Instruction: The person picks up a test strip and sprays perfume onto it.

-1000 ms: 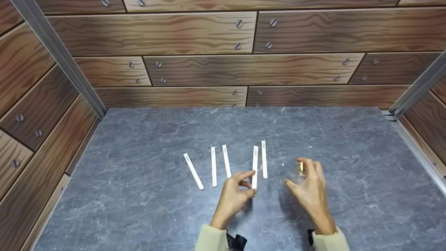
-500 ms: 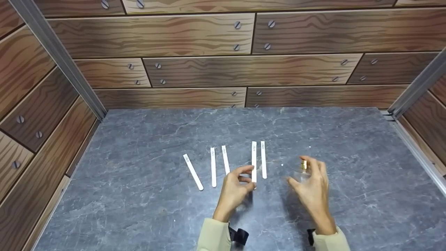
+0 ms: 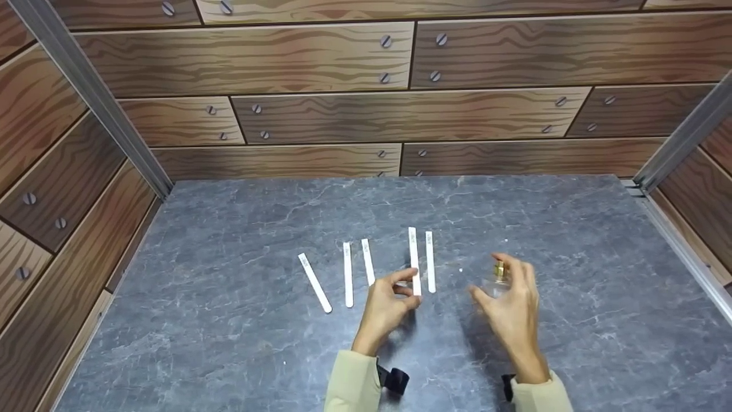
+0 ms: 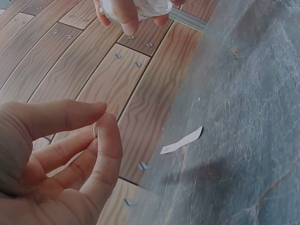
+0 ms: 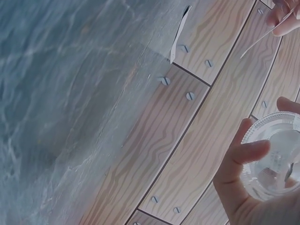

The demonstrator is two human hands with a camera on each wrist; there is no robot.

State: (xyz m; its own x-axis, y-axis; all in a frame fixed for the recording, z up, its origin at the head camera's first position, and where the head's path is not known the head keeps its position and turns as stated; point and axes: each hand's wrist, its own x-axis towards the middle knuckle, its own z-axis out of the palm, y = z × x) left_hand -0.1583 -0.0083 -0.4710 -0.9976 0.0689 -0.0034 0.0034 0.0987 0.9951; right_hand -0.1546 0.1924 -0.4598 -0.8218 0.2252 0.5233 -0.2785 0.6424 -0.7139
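Note:
My left hand (image 3: 384, 315) pinches a white paper scent strip (image 3: 413, 252) near its lower end, between thumb and fingers, holding it above the table. In the left wrist view the strip is edge-on and barely shows. A small clear glass perfume spray bottle (image 5: 274, 161) with a gold neck (image 3: 499, 270) is in my right hand (image 3: 514, 309), whose index finger lies over the top. The bottle stands off to the right of the held strip, apart from it. From the right wrist, its round ribbed glass base shows; my fingers hide part of it.
More white strips with small printing lie on the grey marbled table (image 3: 229, 343): one slanted strip (image 3: 315, 283) at left, two upright ones in the middle, and another strip (image 3: 430, 263) just right of the held one. Wood-patterned walls (image 3: 320, 57) enclose the back and sides.
The held strip has moved forward, away from me, and a little left, its top now leaning left. The right hand with the bottle has shifted slightly right. The lying strips stay put.

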